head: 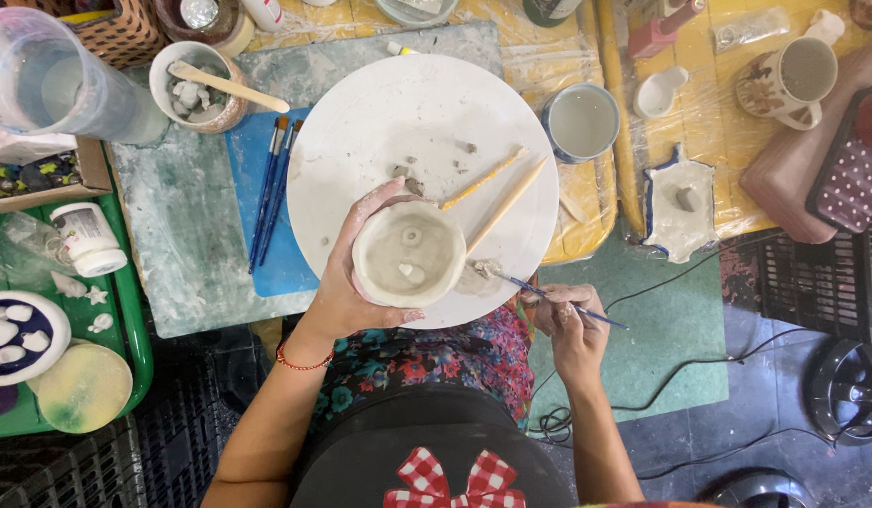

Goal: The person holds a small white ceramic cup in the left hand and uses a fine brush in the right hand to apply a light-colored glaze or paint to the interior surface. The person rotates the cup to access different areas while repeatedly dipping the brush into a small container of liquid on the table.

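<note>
Clay bowl (pixel 410 256) cupped in left hand (pixel 347 292); thin brush (pixel 549 295) pinched in right hand (pixel 570 315), tip aimed left at bowl's near rim.

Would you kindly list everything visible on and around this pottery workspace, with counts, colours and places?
Clay bowl: one, pale grey, cupped in the left hand.
Round board: one, white, centre of table.
Wooden sticks: two, tan, lying on the board.
Thin brush: one, blue handle, in the right hand, tip near the bowl.
Paintbrushes: about three, blue handles, on a blue mat left of the board.
Cup with clay bits and a wooden stick: one, white, upper left.
Blue-rimmed cup: one, right of the board.
Patterned mug: one, upper right.
Wavy-edged dish: one, white with blue rim, right.
Green tray: one, far left.
Left hand: clay-smeared, holding the bowl.
Right hand: gripping the thin brush.
</note>
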